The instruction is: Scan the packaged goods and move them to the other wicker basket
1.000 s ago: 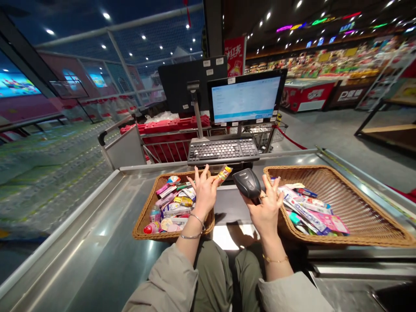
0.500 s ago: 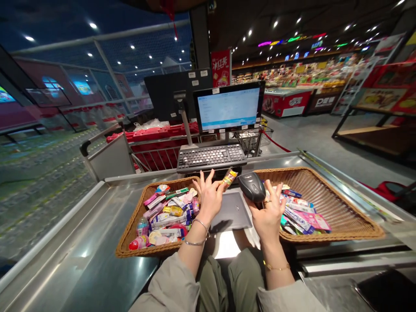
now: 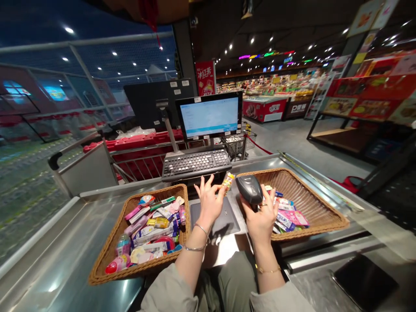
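Observation:
Between thumb and index finger, my left hand (image 3: 210,200) pinches a small yellow wrapped packet (image 3: 229,181), its other fingers spread. My right hand (image 3: 262,219) is wrapped round a black handheld barcode scanner (image 3: 249,189), whose head faces the packet across a small gap. To the left, a wicker basket (image 3: 108,253) holds several small packs, bottles and candies. Another wicker basket (image 3: 320,203) on the right has several flat packs gathered at its near left end. Under my hands lies a flat grey pad (image 3: 227,216).
A keyboard (image 3: 196,164) and a lit monitor (image 3: 211,116) stand ahead of my hands. The baskets rest on a metal counter (image 3: 73,234). A flat black item (image 3: 365,279) lies at lower right. Beyond the counter are a cart (image 3: 143,167) and store shelves (image 3: 357,102).
The camera view has swung to the right, so the surroundings appear shifted left. My left hand has turned the packet more upright near the scanner. Both grips stay the same.

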